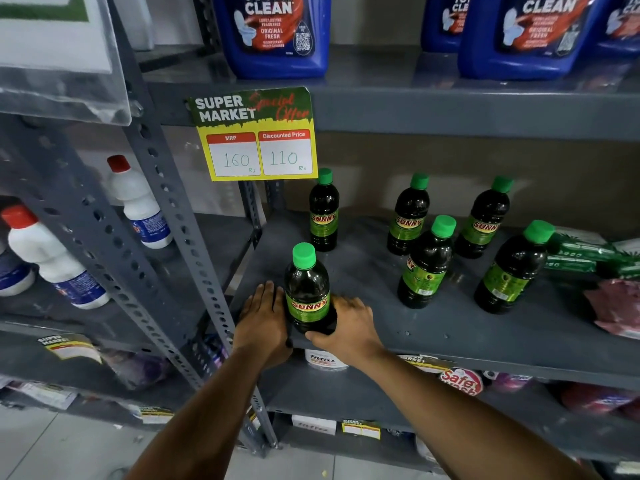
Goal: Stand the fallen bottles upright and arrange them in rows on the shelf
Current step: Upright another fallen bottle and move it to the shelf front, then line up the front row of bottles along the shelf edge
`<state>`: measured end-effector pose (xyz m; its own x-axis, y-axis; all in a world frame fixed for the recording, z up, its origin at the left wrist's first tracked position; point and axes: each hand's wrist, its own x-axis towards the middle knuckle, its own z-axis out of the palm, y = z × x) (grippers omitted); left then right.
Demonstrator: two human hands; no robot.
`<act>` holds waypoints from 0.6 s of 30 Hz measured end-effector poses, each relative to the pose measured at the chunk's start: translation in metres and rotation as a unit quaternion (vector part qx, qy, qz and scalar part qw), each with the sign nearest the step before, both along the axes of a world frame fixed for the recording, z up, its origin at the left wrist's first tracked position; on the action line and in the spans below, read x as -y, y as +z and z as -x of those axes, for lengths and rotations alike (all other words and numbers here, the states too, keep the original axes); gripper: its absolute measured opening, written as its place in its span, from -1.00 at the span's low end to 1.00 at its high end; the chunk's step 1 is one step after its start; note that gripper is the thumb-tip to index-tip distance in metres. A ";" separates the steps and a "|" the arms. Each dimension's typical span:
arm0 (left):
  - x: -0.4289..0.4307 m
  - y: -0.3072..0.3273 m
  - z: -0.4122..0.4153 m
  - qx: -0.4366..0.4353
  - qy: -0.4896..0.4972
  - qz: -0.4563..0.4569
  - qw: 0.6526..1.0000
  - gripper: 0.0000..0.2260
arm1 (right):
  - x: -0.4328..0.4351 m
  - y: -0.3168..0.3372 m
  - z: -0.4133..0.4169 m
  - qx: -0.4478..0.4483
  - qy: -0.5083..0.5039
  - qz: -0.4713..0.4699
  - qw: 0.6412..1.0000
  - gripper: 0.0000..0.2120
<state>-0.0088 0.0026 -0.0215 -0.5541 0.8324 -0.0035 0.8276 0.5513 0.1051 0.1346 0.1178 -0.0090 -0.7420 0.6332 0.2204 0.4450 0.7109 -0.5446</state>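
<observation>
Several dark Sunny bottles with green caps stand upright on the grey shelf (450, 327). The nearest bottle (308, 292) stands at the front left edge. My left hand (263, 320) lies flat against its left side, fingers together. My right hand (349, 323) cups its base from the right, thumb across the front. Another bottle (323, 211) stands behind it at the back left. Three bottles (408, 216) (427, 265) (485, 220) stand in a loose group in the middle. One more (512, 270) stands further right.
Clear green bottles (588, 258) lie on their sides at the right end, next to a pink packet (616, 306). A price card (256, 136) hangs from the shelf above, which holds blue jugs (277, 32). White bottles (138, 202) stand on the left rack.
</observation>
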 end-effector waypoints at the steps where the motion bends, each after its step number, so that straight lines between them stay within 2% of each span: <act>1: 0.000 0.000 0.000 0.000 0.000 0.000 1.000 -0.10 | 0.000 -0.001 0.000 -0.001 0.002 -0.001 1.000 -0.39; 4: -0.001 0.001 0.000 -0.003 0.002 0.002 1.000 -0.12 | 0.001 -0.002 -0.002 0.000 0.011 -0.003 1.000 -0.37; 6: -0.002 0.001 0.000 -0.006 0.003 0.009 1.000 -0.10 | 0.002 -0.002 -0.005 -0.004 0.022 0.007 1.000 -0.25; 8: -0.003 0.001 -0.001 -0.008 0.007 0.017 1.000 -0.07 | 0.005 -0.001 -0.014 -0.069 0.008 0.048 0.996 -0.15; 9: -0.003 0.001 -0.001 -0.008 0.008 0.019 1.000 -0.06 | 0.006 -0.001 -0.020 -0.127 -0.018 0.055 0.990 -0.18; 11: -0.002 0.000 0.000 -0.013 0.008 0.019 1.000 -0.04 | 0.006 -0.005 -0.031 -0.243 -0.126 0.012 0.962 -0.25; 13: 0.000 -0.003 0.000 -0.025 0.000 0.018 1.000 -0.03 | -0.006 -0.005 -0.041 -0.300 -0.257 -0.009 0.918 -0.22; 15: 0.000 -0.004 0.001 -0.028 -0.004 0.020 0.999 -0.04 | -0.031 0.002 -0.049 -0.303 -0.342 0.011 0.890 -0.13; 18: -0.004 -0.003 0.002 -0.030 0.000 0.029 0.999 -0.08 | -0.074 0.014 -0.061 -0.255 -0.360 0.098 0.892 -0.07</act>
<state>-0.0111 0.0063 -0.0248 -0.5546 0.8319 -0.0185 0.8316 0.5549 0.0233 0.1956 0.1914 0.0048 0.0376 0.9687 0.2453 0.4061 0.2095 -0.8895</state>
